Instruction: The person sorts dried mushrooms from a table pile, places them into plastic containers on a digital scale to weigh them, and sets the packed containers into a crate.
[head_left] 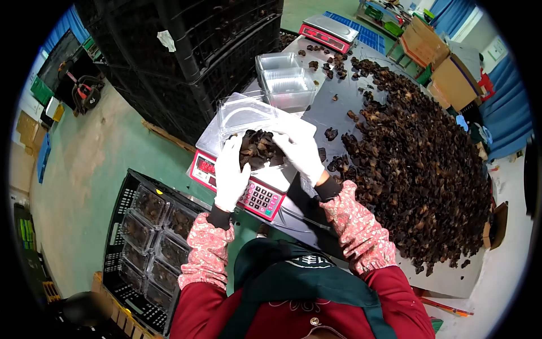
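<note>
A clear plastic clamshell box (269,165) full of dark wood ear mushrooms (261,149) sits on a red-edged digital scale (261,199). Its transparent lid (244,116) is raised at the back. My left hand (230,176), in a white glove, holds the box's left side, fingers stretched along it and thumb at the near corner. From the other side my right hand (303,156), also gloved in white, holds the right edge, its fingertips beside the mushrooms. Its thumb is hidden. Red digits glow on the scale's display (205,165), partly unreadable.
A large heap of wood ears (418,164) covers the right of the table. Stacked clear boxes (288,85) and a second scale (328,34) stand farther back. Black crates (186,56) tower at left. Lower left, a black crate (121,226) holds several filled boxes (149,204).
</note>
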Tool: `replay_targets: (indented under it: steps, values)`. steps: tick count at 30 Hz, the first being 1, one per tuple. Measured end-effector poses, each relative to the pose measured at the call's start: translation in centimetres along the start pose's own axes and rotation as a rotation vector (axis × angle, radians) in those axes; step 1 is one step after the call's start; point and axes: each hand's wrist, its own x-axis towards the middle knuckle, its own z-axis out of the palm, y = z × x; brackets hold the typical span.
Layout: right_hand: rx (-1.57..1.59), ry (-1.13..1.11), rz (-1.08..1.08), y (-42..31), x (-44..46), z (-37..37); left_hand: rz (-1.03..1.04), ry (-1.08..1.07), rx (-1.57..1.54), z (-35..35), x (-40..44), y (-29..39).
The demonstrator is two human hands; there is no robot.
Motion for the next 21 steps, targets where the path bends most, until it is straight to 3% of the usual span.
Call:
replay_targets:
  steps: [3,5,6,7,10,12,13,15,17,19,21]
  values:
    - [-0.273,-0.018,-0.25,1.0,1.7,1.9,0.044,-0.027,-0.038,-0.2,0.2,-0.6]
    - [-0.375,-0.22,-0.208,-0.9,3.4,1.7,0.055,-0.047,-0.001,-1.0,0.4,0.2]
    - [-0.406,-0.201,-0.356,1.5,3.8,3.5,0.085,-0.089,-0.023,-1.1,0.4,-0.4]
    - [-0.433,-0.406,-0.179,1.0,4.2,3.4,0.092,-0.088,-0.023,-1.5,0.4,-0.2]
    - [-0.441,-0.407,-0.14,1.0,4.8,3.8,0.11,-0.147,-0.173,-2.4,0.0,-0.4]
    - [-0.317,-0.218,-0.288,0.2,4.8,2.5,0.06,-0.106,-0.14,-1.9,-0.1,-0.6]
    - [-0.106,-0.221,-0.032,-0.4,4.7,2.0,0.017,-0.076,-0.106,-1.6,-0.1,-0.4]
    - [0.129,-0.16,0.081,-0.1,4.6,1.6,0.008,-0.005,-0.082,-1.1,0.2,0.4]
    - [0.178,-0.109,0.059,0.0,4.6,1.4,-0.044,-0.064,0.095,-1.6,0.9,2.1]
    - [0.415,-0.113,0.321,-0.2,4.2,0.8,-0.012,-0.022,0.148,-0.6,0.6,1.9]
    - [0.462,-0.096,0.375,-0.7,3.0,-0.3,0.053,-0.04,0.24,-0.2,0.6,1.3]
